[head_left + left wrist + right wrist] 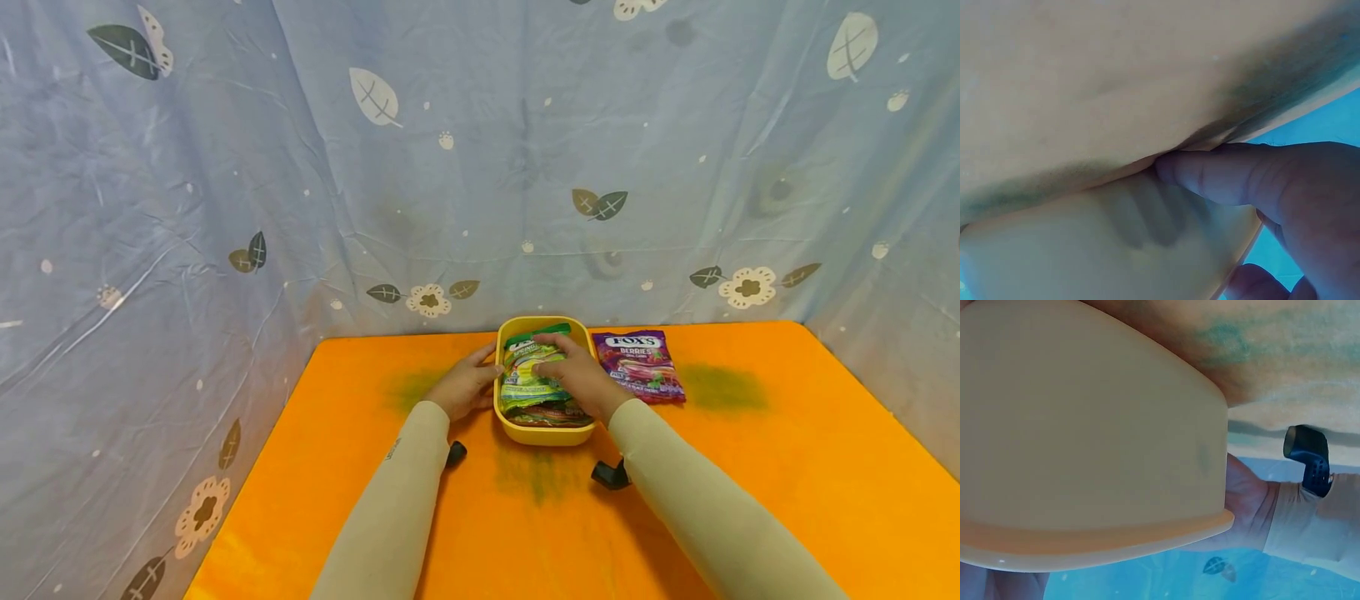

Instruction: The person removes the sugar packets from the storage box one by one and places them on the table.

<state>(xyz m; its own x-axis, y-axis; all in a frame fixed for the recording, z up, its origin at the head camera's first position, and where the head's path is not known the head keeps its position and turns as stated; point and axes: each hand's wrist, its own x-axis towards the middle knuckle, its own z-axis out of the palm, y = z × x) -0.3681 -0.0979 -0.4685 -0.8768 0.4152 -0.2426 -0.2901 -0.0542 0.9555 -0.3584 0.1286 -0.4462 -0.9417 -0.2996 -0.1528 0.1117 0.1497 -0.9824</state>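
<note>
A yellow plastic container (546, 436) stands on the orange tabletop. Inside it a green Fox's candy bag (525, 387) lies uppermost, over a reddish-brown bag (546, 414). My left hand (462, 387) is against the container's left side, thumb at the rim. In the left wrist view one straight finger (1210, 175) touches the outer wall (1072, 244) low down. From the right, my right hand (581, 377) reaches over the rim, its thumb and fingers spread on top of the green bag. The right wrist view shows mostly the container's outer wall (1097, 425), hiding those fingertips.
A purple Fox's Berries candy bag (640, 367) lies flat on the table just right of the container. The orange tabletop (795, 467) has greenish stains. Blue patterned curtains (487, 183) hang behind and at both sides. A black wrist mount (611, 475) juts from the right wrist.
</note>
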